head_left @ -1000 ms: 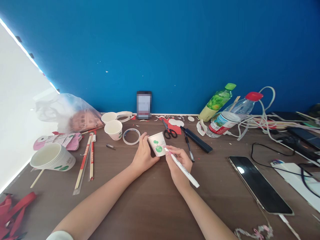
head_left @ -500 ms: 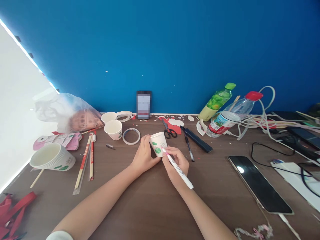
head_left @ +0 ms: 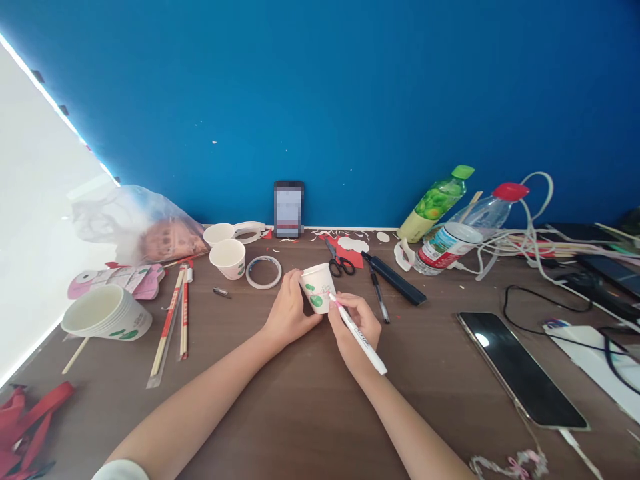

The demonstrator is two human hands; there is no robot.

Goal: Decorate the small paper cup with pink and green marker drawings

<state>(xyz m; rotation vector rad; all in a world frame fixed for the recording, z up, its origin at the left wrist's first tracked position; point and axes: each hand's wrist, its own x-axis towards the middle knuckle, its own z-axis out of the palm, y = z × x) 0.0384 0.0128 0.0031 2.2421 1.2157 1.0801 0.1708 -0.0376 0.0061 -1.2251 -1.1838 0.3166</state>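
A white paper cup (head_left: pixel 316 283) with a green leaf print stands slightly tilted on the brown table. My left hand (head_left: pixel 290 309) is closed around its left side, thumb low in front and fingers behind. In my right hand (head_left: pixel 357 327) is a white paint marker (head_left: pixel 363 343), pinched like a pen. Its pink tip touches or nearly touches the cup's printed side, where a thin pink line shows. Just behind the cup lie black-handled scissors (head_left: pixel 341 265), and a roll of tape (head_left: pixel 263 273) rests to the left of my left hand.
Two paper cups (head_left: pixel 228 259) and a cup stack (head_left: pixel 107 313) stand left, near wrapped chopsticks (head_left: pixel 170 320). A phone (head_left: pixel 289 210) leans on the blue wall. Right are a black pen (head_left: pixel 379 297), a green bottle (head_left: pixel 435 207), a red-capped bottle (head_left: pixel 445 250), cables and a large phone (head_left: pixel 523 367).
The marker tip has moved a little to the right and up along the cup, and the pink line beside it looks longer. My left hand and the cup stay nearly in place.
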